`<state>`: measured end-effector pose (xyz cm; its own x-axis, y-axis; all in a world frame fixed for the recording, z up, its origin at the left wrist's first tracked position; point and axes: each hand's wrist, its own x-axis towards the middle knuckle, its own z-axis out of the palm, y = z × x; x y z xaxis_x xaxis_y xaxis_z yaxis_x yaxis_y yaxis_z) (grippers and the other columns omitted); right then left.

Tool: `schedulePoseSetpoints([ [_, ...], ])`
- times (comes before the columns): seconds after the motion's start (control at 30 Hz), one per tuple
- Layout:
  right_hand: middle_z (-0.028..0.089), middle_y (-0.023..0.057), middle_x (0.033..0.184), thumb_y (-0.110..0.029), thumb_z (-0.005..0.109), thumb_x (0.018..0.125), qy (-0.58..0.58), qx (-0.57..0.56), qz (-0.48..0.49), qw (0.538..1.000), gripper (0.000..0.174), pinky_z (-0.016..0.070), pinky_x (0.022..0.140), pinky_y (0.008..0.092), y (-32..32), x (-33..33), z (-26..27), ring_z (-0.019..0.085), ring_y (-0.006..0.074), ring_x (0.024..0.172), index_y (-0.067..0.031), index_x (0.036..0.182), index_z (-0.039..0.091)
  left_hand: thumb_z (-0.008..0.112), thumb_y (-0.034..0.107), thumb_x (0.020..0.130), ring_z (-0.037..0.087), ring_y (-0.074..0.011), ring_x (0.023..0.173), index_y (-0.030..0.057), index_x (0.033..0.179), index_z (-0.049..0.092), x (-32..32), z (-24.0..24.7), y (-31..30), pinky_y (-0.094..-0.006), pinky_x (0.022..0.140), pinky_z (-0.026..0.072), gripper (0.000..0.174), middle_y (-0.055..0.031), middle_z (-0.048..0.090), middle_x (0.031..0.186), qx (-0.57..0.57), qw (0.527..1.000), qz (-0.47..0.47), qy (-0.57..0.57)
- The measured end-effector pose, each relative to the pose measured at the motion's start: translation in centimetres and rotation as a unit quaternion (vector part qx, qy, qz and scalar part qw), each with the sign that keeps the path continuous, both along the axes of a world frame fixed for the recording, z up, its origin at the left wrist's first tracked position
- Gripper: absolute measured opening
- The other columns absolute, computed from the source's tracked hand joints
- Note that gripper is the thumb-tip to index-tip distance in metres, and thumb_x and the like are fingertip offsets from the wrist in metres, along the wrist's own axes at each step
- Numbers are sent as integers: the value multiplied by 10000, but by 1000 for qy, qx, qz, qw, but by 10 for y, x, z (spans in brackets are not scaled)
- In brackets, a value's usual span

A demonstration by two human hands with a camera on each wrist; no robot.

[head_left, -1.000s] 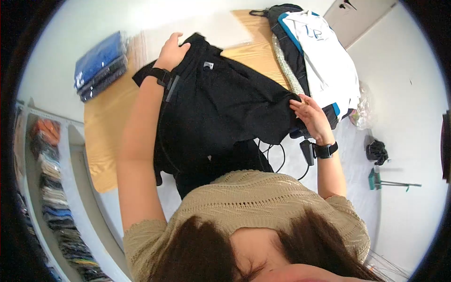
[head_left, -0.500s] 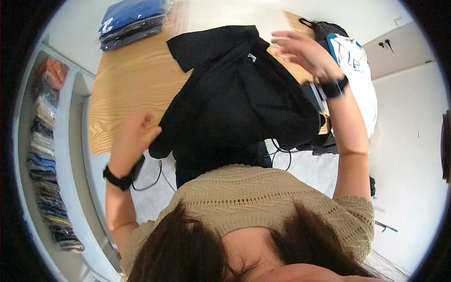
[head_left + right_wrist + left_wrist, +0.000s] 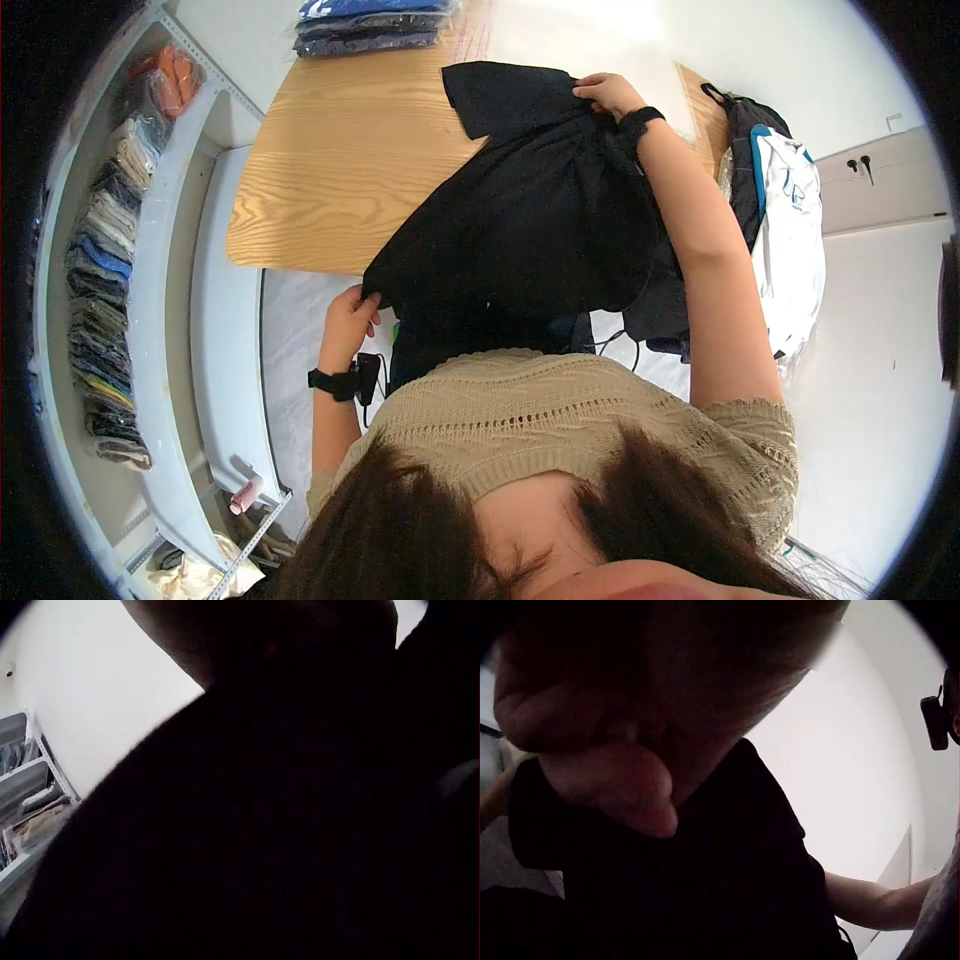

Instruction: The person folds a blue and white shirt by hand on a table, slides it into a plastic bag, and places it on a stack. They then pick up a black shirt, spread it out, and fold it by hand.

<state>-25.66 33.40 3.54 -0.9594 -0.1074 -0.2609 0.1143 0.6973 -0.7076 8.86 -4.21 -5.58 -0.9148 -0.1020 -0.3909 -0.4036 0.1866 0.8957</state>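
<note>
A black short-sleeved shirt (image 3: 540,210) is stretched over the near edge of the wooden table, one sleeve (image 3: 505,95) lying flat on the wood. My left hand (image 3: 348,325) pinches its lower left corner, just off the table's front edge. At the far end, my right hand (image 3: 610,93) grips the shirt near the shoulder, beside that sleeve. Seen from the left wrist, the thumb (image 3: 622,784) presses on the black cloth (image 3: 690,877). Dark cloth (image 3: 247,825) fills most of the right wrist view, hiding the right fingertips.
Bagged folded clothes (image 3: 370,28) are stacked at the table's (image 3: 320,160) back left. A white garment (image 3: 790,230) with blue trim lies over dark items at the right. Shelves (image 3: 165,240) of packed clothes line the left side. A black cable (image 3: 635,350) hangs below the shirt.
The left hand let go of the shirt's upper part and came down to its lower left corner. The right hand left the right edge and took hold near the shoulder. The shirt turned slightly.
</note>
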Motion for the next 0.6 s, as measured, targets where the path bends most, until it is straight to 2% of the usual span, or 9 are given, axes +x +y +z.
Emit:
schedulePoseSetpoints([
  [0.07, 618, 40, 916, -192, 663, 803, -10, 15, -4, 1000, 311, 461, 697, 236, 18, 0, -2, 548, 130, 786, -34, 1065, 605, 538, 118, 841, 518, -122, 487, -18, 826, 571, -1, -5, -9, -269, 439, 400, 140, -78, 576, 614, -47, 999, -22, -2],
  [0.13, 613, 33, 889, -184, 632, 826, -18, 32, -11, 999, 239, 465, 681, 229, 32, 10, 5, 550, 122, 768, -50, 1024, 621, 516, 116, 854, 516, -123, 485, -17, 781, 575, 1, 20, -14, -269, 446, 401, 162, -71, 569, 593, -85, 996, -20, 2],
  [0.23, 574, 27, 838, -158, 586, 844, 15, -139, -90, 986, 145, 507, 678, 260, 51, 40, 38, 562, 139, 735, -52, 942, 581, 503, 117, 859, 518, -119, 492, -20, 814, 583, 4, 56, -31, -261, 466, 410, 165, -67, 571, 591, -124, 991, -9, 53],
  [0.27, 554, 25, 807, -142, 570, 854, 38, -244, -90, 965, 98, 509, 714, 278, 71, 36, 39, 556, 148, 737, -62, 911, 562, 501, 115, 858, 518, -117, 496, -21, 832, 589, 3, 74, -34, -256, 474, 414, 164, -66, 570, 589, -141, 987, -3, 72],
  [0.3, 544, 32, 795, -126, 555, 865, 83, -297, -145, 940, 80, 502, 731, 288, 72, 51, 57, 554, 158, 737, -73, 924, 543, 503, 112, 858, 516, -112, 502, -18, 873, 599, 1, 94, -30, -251, 483, 415, 162, -61, 565, 588, -143, 985, 32, 88],
  [0.37, 563, 68, 806, -121, 533, 880, 158, -397, -166, 889, 100, 484, 720, 297, 99, 66, 82, 553, 180, 757, -47, 945, 520, 494, 108, 872, 512, -110, 509, -13, 900, 596, -11, 129, -26, -251, 492, 411, 161, -53, 555, 580, -229, 962, 55, 138],
  [0.47, 561, 83, 782, -106, 491, 896, 298, -464, -189, 813, 72, 462, 699, 298, 149, 86, 118, 539, 181, 728, -37, 913, 499, 487, 129, 894, 503, -106, 512, -14, 884, 576, -44, 167, -22, -262, 490, 403, 169, -55, 544, 570, -310, 921, 58, 228],
  [0.5, 551, 83, 767, -86, 470, 903, 346, -505, -222, 759, 58, 452, 661, 284, 156, 93, 129, 523, 177, 693, -29, 900, 478, 478, 156, 907, 520, -131, 506, -2, 865, 569, -58, 180, -18, -275, 491, 406, 188, -75, 545, 569, -312, 917, 51, 243],
  [0.6, 524, 73, 735, -50, 456, 904, 439, -523, -244, 689, 41, 433, 605, 273, 157, 121, 162, 502, 160, 665, -12, 893, 462, 449, 232, 918, 556, -277, 545, 15, 830, 535, -114, 203, -8, -361, 523, 408, 249, -136, 542, 580, -426, 849, 0, 312],
])
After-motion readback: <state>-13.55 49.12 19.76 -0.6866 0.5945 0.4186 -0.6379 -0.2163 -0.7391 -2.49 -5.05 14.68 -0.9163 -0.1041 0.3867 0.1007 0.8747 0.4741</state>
